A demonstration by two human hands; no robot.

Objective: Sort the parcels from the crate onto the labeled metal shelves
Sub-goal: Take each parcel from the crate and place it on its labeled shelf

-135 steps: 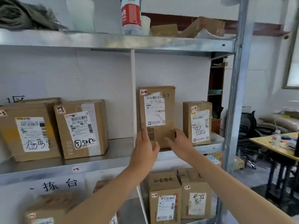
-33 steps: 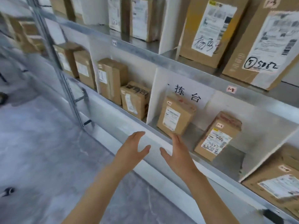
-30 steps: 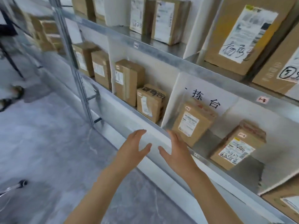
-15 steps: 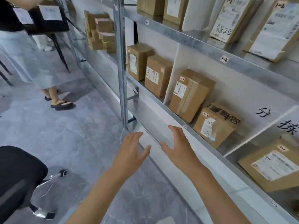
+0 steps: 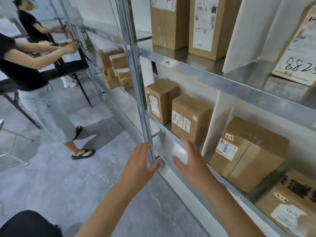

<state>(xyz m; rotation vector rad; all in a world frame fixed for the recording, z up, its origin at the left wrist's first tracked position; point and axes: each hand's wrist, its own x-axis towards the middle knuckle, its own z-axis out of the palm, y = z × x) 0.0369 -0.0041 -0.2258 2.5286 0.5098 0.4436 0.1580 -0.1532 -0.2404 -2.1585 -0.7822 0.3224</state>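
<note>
My left hand (image 5: 139, 164) and my right hand (image 5: 192, 161) are held out in front of me, fingers straight and spread, holding nothing. They hover in front of the lower metal shelf (image 5: 172, 147), near its upright post (image 5: 136, 79). Brown cardboard parcels with white labels stand on that shelf: one (image 5: 159, 100) beside the post, a second (image 5: 189, 117) to its right, and a larger one tagged 2-2 (image 5: 248, 154) past a white divider (image 5: 213, 124). More parcels (image 5: 171, 21) stand on the shelf above. No crate is in view.
A person in a black top and light skirt (image 5: 32, 86) stands to the left at a black folding table (image 5: 68, 69). Small stacked boxes (image 5: 116, 67) sit further along the shelving. A black chair seat (image 5: 29, 224) is at the bottom left. Grey floor (image 5: 68, 177) lies between.
My view has swung left along the shelving, away from the shelf where I set a parcel. Both hands stay empty and spread before me. The standing person has come closer into view.
</note>
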